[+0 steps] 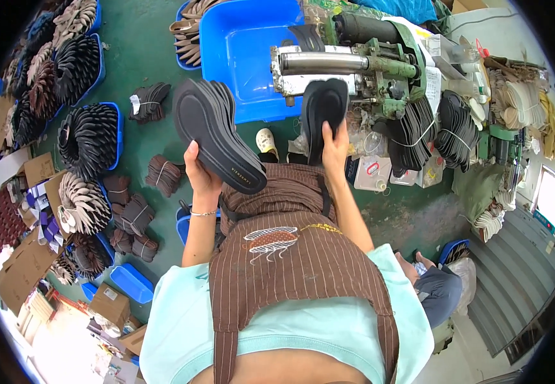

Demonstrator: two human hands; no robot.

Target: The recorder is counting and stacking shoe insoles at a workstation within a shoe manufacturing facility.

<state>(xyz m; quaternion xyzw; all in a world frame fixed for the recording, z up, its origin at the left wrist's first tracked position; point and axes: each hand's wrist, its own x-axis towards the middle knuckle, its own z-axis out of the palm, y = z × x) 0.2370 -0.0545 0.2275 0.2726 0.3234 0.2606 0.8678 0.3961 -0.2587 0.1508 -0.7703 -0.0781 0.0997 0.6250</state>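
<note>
My left hand (pixel 204 176) is closed around a stack of black insoles (pixel 212 131), its thumb lying on the top one. The stack is fanned at the far end, and small light printing marks the near end of the top insole. On the right, my right hand (pixel 335 148) grips a black insole (pixel 324 105), held tilted in front of a green roller machine (pixel 380 67). Whether a second insole lies beneath it, I cannot tell. A dark insole (pixel 308 37) rests by the machine's metal roller (pixel 322 62), above the tub.
A large blue tub (pixel 245 57) stands ahead, beside the machine. Tied insole bundles (pixel 412 134) hang at the right. Blue crates of fanned insoles (pixel 87 139) and bundles (pixel 164 175) sit on the green floor to the left. Another person's legs (pixel 437 291) show at lower right.
</note>
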